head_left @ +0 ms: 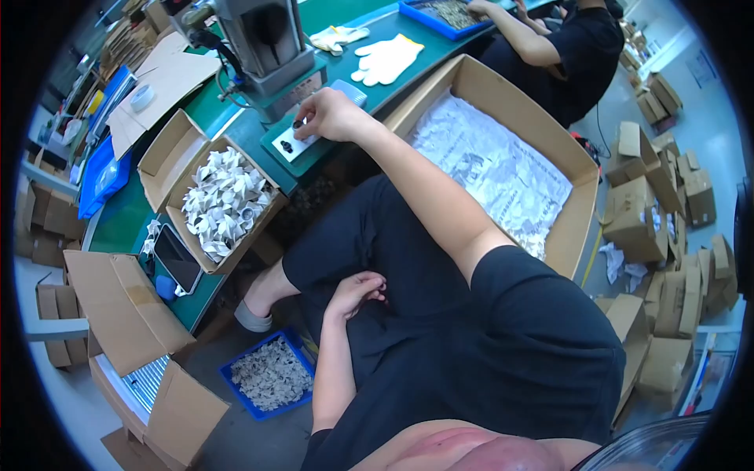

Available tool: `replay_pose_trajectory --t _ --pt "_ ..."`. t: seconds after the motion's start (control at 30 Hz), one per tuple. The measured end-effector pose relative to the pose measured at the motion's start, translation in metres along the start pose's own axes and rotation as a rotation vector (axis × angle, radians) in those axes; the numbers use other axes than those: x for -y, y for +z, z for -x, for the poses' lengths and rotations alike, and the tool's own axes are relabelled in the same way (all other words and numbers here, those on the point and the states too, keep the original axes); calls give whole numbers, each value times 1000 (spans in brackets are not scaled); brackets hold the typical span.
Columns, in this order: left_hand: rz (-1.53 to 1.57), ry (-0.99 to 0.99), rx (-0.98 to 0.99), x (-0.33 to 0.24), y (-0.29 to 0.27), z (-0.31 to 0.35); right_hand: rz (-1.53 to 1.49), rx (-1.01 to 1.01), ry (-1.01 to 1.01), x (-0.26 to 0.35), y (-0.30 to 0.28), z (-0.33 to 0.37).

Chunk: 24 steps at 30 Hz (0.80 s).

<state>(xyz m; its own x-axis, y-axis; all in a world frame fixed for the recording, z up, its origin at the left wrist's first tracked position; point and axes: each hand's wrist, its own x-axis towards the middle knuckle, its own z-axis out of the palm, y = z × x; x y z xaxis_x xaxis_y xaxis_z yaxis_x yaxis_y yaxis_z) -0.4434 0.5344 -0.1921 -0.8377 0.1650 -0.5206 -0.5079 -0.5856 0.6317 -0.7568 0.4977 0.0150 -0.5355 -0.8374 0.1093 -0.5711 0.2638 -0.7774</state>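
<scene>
One small dark piece (298, 124), pinched by the right hand (334, 116) at the pale metal plate (301, 146), looks light, stiff and best gripped by its sides; the left hand (357, 294) lies half-curled, well apart.

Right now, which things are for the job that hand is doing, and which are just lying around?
Seem part of the job:
right hand, fingers at the metal plate
grey machine beyond the plate
white pieces in the open box, probably

Seem just lying about:
white gloves
dark-screened device
white roll on cardboard
</scene>
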Motion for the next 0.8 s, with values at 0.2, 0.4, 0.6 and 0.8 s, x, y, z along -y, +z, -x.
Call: replay_pose_trajectory --t 0.2,0.4,0.6,0.8 --pt "21 23 -32 10 3 -3 142 -32 -107 -74 -60 39" --pt "24 20 -19 5 -2 1 483 -380 565 -270 -166 268" --pt "52 -34 -13 3 -3 -6 142 103 672 -243 -99 392" --pt "53 -56 39 0 9 -20 195 94 779 -234 -94 365"
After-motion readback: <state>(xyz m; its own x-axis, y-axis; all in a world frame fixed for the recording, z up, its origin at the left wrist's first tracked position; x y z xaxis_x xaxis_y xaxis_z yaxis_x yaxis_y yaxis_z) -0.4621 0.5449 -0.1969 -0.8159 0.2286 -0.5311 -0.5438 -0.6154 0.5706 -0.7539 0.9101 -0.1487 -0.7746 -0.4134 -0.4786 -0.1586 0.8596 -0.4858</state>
